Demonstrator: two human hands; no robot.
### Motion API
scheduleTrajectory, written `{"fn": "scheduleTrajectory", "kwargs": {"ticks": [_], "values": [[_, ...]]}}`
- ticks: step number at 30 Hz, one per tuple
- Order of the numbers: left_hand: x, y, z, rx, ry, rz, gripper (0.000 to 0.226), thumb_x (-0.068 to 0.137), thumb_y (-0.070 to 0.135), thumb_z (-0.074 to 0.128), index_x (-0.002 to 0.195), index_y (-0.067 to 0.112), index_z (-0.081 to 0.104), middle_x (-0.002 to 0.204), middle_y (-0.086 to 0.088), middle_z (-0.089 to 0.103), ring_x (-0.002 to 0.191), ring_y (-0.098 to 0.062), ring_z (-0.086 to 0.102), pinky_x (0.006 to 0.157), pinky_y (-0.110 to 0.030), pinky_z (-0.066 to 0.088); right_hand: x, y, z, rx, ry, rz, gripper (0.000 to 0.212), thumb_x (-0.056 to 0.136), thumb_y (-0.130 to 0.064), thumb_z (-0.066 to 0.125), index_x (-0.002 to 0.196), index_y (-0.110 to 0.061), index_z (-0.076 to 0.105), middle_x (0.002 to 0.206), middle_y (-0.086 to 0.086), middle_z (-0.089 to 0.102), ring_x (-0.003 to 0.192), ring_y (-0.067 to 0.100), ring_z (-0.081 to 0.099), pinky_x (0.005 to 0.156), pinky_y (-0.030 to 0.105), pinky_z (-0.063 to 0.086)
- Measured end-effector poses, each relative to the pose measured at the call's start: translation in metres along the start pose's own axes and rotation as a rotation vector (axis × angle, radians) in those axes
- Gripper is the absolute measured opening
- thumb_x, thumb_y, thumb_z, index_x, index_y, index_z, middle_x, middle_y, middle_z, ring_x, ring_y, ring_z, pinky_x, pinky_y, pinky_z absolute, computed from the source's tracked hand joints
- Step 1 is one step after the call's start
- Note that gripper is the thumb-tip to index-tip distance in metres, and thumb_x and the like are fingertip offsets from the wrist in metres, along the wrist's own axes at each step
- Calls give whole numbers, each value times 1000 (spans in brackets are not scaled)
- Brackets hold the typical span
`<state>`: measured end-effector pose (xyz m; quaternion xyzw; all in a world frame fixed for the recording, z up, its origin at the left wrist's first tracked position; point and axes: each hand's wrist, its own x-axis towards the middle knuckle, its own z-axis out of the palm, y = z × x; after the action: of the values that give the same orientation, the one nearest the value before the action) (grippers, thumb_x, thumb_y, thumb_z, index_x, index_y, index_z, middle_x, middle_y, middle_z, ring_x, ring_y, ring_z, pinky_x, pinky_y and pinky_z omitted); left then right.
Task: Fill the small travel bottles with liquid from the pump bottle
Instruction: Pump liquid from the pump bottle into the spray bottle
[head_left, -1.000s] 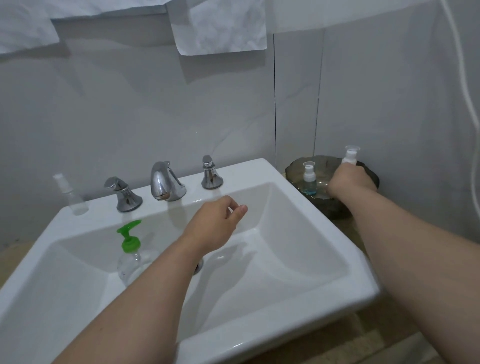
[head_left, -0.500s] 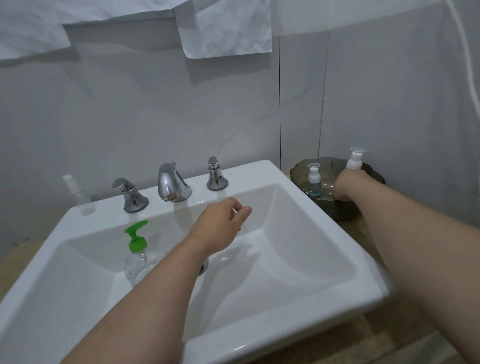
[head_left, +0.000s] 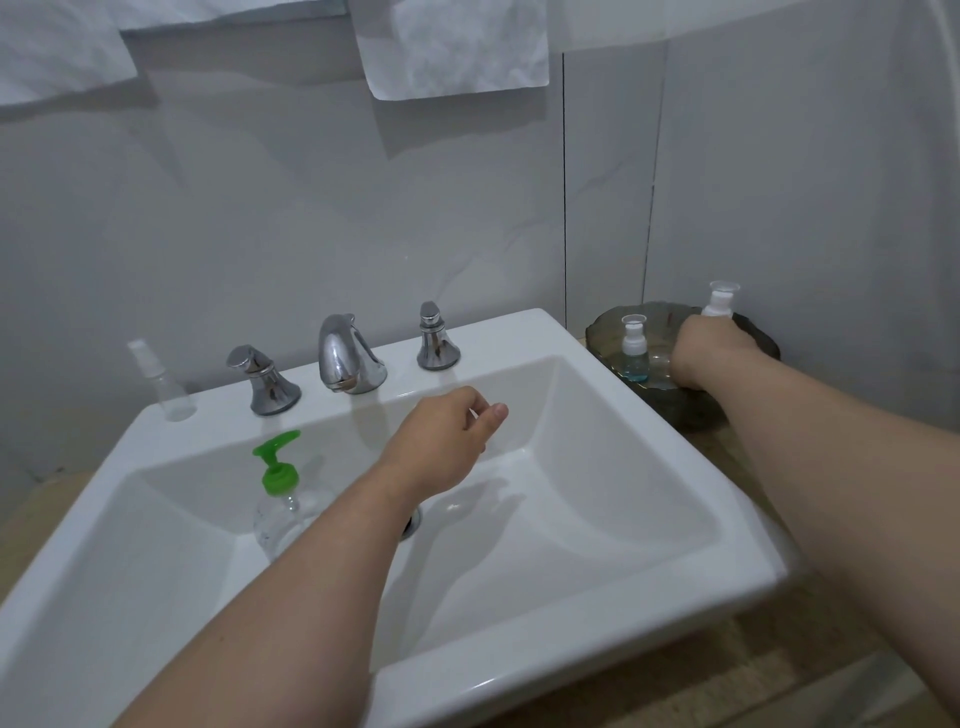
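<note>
Gripping an upright travel bottle (head_left: 719, 305) in the right hand (head_left: 707, 354), left hand (head_left: 441, 447) curled, contents unclear, nearer the upright pump bottle (head_left: 279, 480) beside its wrist.

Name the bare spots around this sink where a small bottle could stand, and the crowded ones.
Free: the basin floor right of the left hand; the sink rim corner between the right tap handle and the bowl. Crowded: the bowl, holding the blue-liquid bottle and the right hand gripping a second bottle.
</note>
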<state>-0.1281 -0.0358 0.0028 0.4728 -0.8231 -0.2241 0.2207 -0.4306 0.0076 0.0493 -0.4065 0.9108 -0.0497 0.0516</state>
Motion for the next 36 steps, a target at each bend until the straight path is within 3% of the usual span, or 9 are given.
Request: {"fn": "scheduleTrajectory", "kwargs": {"ticks": [6, 13, 17, 23, 27, 36], "values": [[0, 0, 0, 2, -5, -3, 32, 104, 54, 51, 91, 26, 61, 79, 8, 72, 71, -1, 63, 68, -30, 48, -1, 4, 2, 57, 102, -55, 8, 91, 0, 57, 95, -4, 52, 88, 14, 50, 75, 27, 53, 66, 36, 46], [0, 0, 0, -9, -11, -8, 32, 104, 53, 51, 94, 25, 62, 80, 7, 73, 72, -3, 62, 67, -30, 46, 0, 7, 4, 26, 81, -49, 6, 92, -1, 57, 90, -4, 52, 82, 12, 49, 67, 24, 49, 62, 33, 43], [-1, 0, 0, -23, -13, -9, 32, 104, 53, 51, 94, 25, 63, 81, 7, 73, 73, -5, 63, 66, -30, 46, 1, 8, 0, -1, 43, -45, 6, 93, -5, 57, 90, -4, 52, 81, 12, 46, 75, 27, 51, 66, 34, 44], [-1, 0, -1, -22, -12, -14, 33, 104, 54, 51, 93, 26, 63, 82, 7, 74, 68, -4, 60, 66, -31, 46, 4, 6, -2, -43, -4, -22, 23, 94, -7, 57, 74, -7, 45, 80, 11, 49, 66, 23, 47, 67, 32, 44], [-2, 0, -1, -29, -19, -19, 33, 104, 53, 51, 93, 25, 63, 82, 6, 74, 66, -3, 60, 66, -29, 46, 4, 2, -5, -89, -12, -24, 16, 87, -6, 61, 78, -7, 48, 86, 12, 54, 70, 25, 53, 55, 31, 43], [-2, 1, -3, -24, -20, -19, 33, 104, 55, 50, 90, 26, 62, 81, 7, 74, 63, -3, 59, 67, -31, 49, 5, -4, -14, -100, -55, -1, 28, 76, -11, 76, 99, -6, 60, 92, 12, 59, 75, 29, 57, 66, 35, 51]]}}
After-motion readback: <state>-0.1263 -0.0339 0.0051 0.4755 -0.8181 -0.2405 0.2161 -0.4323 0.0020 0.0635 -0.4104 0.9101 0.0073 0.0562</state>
